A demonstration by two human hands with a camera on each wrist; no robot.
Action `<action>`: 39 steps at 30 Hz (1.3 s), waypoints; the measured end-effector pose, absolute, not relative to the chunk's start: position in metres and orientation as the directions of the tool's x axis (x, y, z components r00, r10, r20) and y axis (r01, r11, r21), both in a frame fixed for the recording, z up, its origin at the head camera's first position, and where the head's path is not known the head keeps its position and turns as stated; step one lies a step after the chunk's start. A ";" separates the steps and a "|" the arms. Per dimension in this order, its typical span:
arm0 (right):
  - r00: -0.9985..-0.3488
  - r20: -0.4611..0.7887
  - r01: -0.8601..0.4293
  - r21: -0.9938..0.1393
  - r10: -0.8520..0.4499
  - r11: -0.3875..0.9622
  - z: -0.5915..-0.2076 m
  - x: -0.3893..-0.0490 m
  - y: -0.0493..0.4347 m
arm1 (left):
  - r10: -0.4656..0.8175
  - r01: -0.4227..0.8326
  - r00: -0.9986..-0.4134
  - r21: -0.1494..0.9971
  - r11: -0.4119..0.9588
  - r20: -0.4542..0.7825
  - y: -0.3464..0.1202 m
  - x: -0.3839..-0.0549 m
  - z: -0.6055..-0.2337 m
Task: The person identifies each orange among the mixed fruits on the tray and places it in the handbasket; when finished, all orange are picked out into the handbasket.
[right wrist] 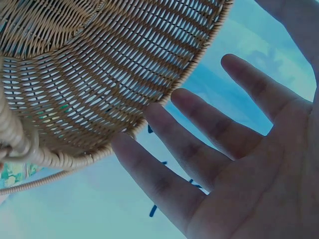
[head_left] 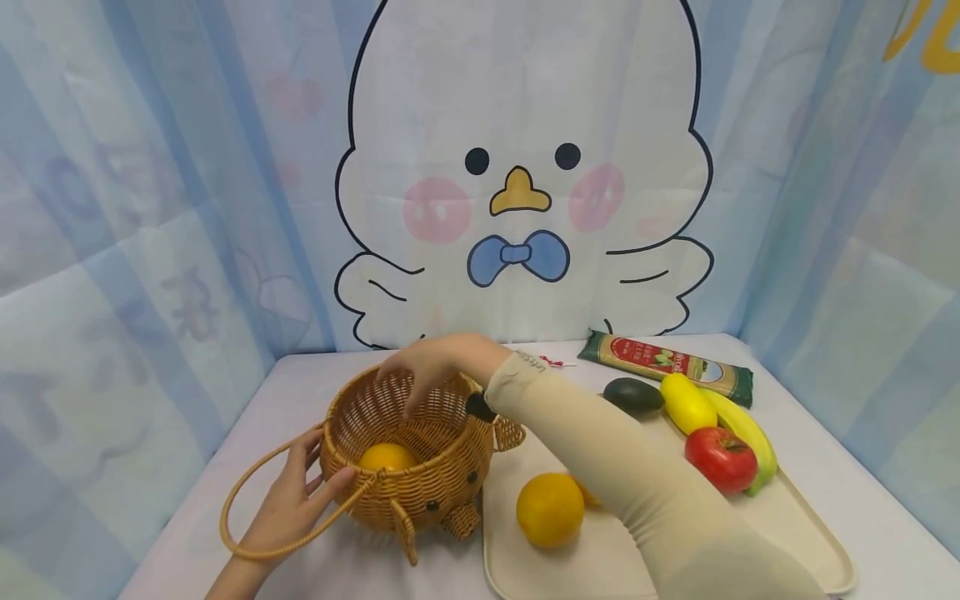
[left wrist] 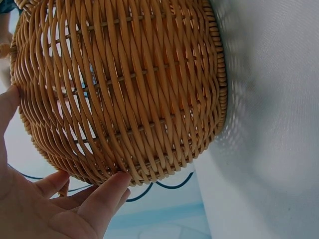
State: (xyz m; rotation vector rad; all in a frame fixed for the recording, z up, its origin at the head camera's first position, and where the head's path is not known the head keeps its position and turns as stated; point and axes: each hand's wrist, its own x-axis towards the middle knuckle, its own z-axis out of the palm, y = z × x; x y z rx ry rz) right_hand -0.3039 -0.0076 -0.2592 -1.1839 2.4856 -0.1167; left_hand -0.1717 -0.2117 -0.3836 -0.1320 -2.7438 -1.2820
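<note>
A wicker basket with an animal face and a looped handle stands at the left, an orange inside it. My left hand holds its near left side, thumb and fingers spread along the curved wall; the handle loop hangs over the wrist. Above the basket's mouth, my right hand reaches over from the right. Its fingers are extended and spread, holding nothing, with fingertips near the rim in the right wrist view.
Right of the basket, a beige tray bears an orange, a red apple, a lemon, a banana and a dark green avocado. A green-and-brown packet lies behind. My right forearm crosses the tray; curtains surround the table.
</note>
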 end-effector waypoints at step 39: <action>-0.647 -0.139 -0.685 -0.326 -0.750 0.652 -0.246 -0.300 0.077 | 0.039 0.138 -0.988 0.751 0.646 0.149 -0.211 -0.171 -0.383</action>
